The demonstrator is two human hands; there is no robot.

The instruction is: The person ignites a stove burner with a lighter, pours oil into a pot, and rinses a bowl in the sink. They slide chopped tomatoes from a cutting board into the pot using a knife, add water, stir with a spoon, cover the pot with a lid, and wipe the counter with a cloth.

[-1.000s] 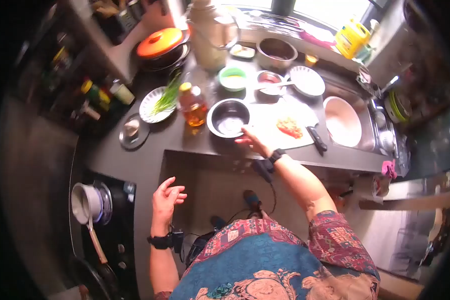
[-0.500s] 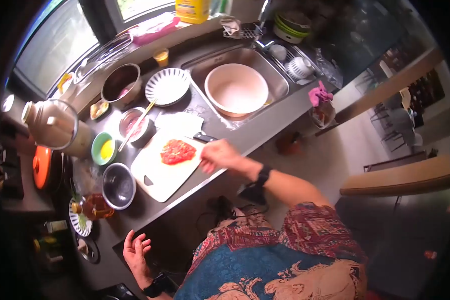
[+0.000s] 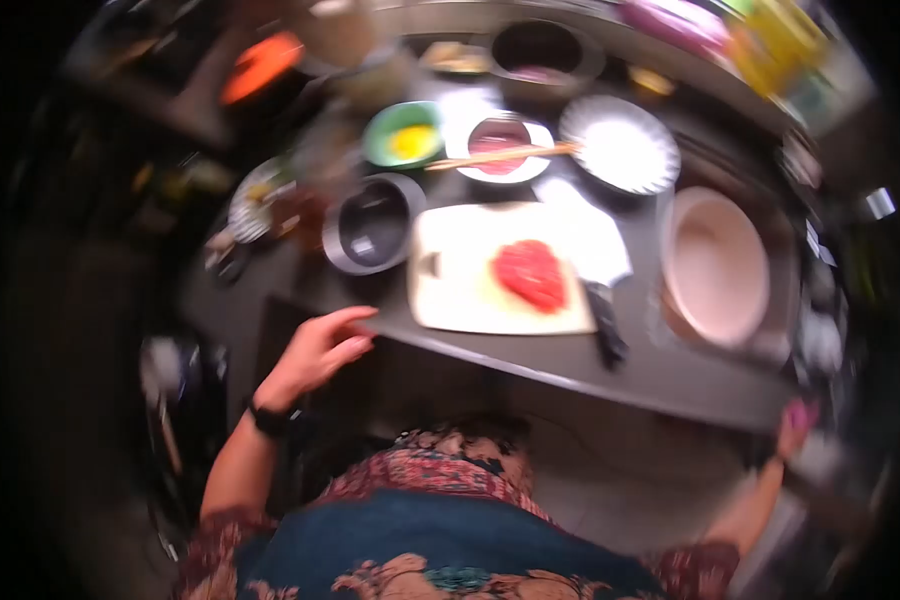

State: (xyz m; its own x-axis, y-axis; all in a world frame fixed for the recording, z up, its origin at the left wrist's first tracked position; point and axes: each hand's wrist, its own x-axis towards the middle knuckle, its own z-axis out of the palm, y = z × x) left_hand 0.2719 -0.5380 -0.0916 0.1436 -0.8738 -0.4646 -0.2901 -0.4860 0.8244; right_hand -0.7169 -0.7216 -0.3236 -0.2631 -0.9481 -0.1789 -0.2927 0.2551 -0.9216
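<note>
My left hand [image 3: 325,348] hangs in front of the counter edge, its fingers apart and nothing in it. Far to the right, my right hand [image 3: 793,440] is at the pink cloth [image 3: 801,413] by the counter's end; blur hides how its fingers lie. Between the hands, a pale cutting board [image 3: 460,290] bears a heap of chopped red food [image 3: 530,275], which looks like tomato. Beside it lies a wide-bladed knife [image 3: 607,325] with a black handle, pointing towards the front edge. A dark-inside metal bowl [image 3: 372,225] stands left of the board.
Behind the board are a green bowl [image 3: 402,135] with yellow liquid, a bowl of pinkish meat [image 3: 498,150] with chopsticks [image 3: 500,156] across it, and a ribbed white plate [image 3: 620,145]. A large pale basin [image 3: 715,265] sits in the sink at right.
The view has swung round. My right hand has left the board's right edge and moved to the pink cloth. My left hand has come up closer to the counter edge.
</note>
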